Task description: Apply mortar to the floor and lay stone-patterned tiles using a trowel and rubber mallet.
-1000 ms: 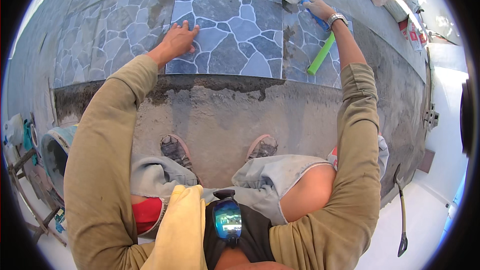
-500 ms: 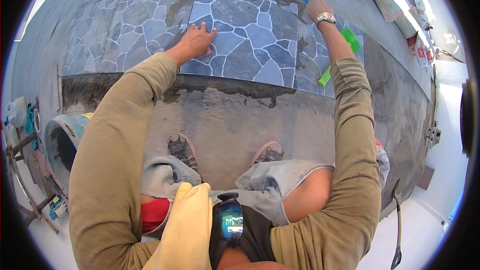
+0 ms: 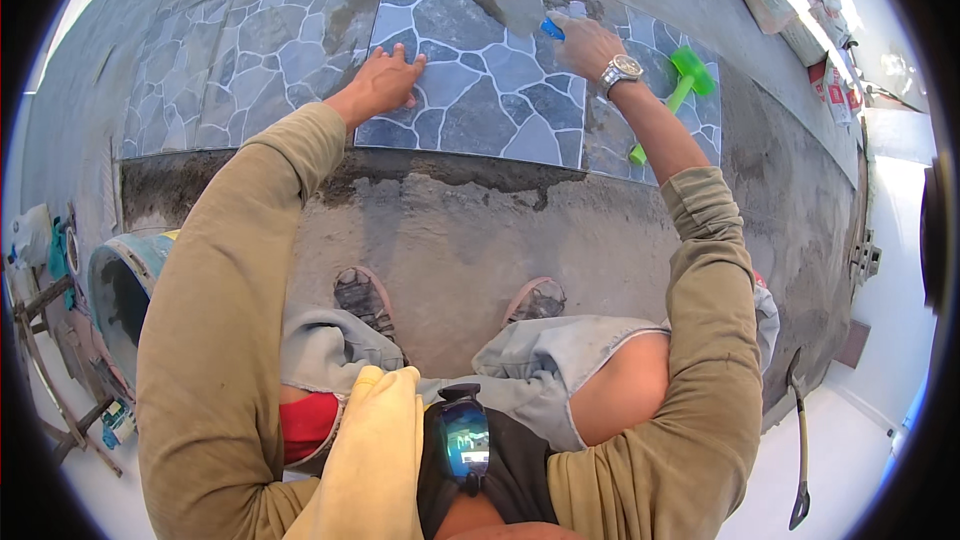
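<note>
My left hand (image 3: 385,83) rests with fingers spread on the left edge of a grey stone-patterned tile (image 3: 480,90) with pale lines. Over the far right part of that tile, my right hand (image 3: 588,48) is closed round a tool with a blue handle (image 3: 551,29). Most of this tool is hidden by the fingers, so its kind is unclear. Grey wet mortar smears the tile's far edge near that hand. A bright green mallet (image 3: 690,74) lies on the tile to the right, its handle partly behind my right forearm.
More patterned tiles (image 3: 265,65) extend to the left. Dark mortar (image 3: 440,168) runs along their near edge, before the rough grey floor (image 3: 450,240) under my shoes. A bucket (image 3: 125,280) stands at left, sacks (image 3: 770,5) lie far right, and a long-handled tool (image 3: 800,450) lies lower right.
My right hand has moved left and nearer, from the tile's far right corner onto its smeared far part, with the blue-handled tool. My left hand stays in place on the tile.
</note>
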The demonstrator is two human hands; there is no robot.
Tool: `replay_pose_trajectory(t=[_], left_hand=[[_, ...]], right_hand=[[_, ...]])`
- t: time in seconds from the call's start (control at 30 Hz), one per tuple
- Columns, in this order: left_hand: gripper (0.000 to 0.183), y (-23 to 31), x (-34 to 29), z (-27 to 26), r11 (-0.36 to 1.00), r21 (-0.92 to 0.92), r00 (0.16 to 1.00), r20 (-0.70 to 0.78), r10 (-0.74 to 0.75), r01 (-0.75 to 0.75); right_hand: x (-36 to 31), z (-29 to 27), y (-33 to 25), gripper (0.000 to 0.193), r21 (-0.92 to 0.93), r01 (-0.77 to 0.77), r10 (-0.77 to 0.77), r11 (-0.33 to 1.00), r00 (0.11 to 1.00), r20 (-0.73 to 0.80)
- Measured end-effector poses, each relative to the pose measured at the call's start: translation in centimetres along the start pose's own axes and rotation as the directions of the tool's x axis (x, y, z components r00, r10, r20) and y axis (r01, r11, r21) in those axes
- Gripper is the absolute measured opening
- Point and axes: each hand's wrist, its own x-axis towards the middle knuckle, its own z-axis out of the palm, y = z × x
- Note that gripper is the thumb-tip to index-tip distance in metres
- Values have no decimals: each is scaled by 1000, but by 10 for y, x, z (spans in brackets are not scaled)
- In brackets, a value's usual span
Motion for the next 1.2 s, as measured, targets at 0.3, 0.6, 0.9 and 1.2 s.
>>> replay_pose_trajectory(t=[0.3,0.6,0.9,1.2], left_hand=[[86,14,13,-12,1000,-18,999,46,-12,13],[86,-2,-2,-8,1000,6,997,76,-28,28],[89,1,-5,-13,997,-26,995,76,-67,69],[89,0,4,-2,1000,1,998,58,-30,30]], right_hand=[[30,2,110,47,31,-195,191,980,977,91],[25,-17,77,44,8,-149,147,989,985,90],[51,-29,109,46,11,-185,177,983,955,237],[40,-27,118,49,25,-214,202,977,951,233]])
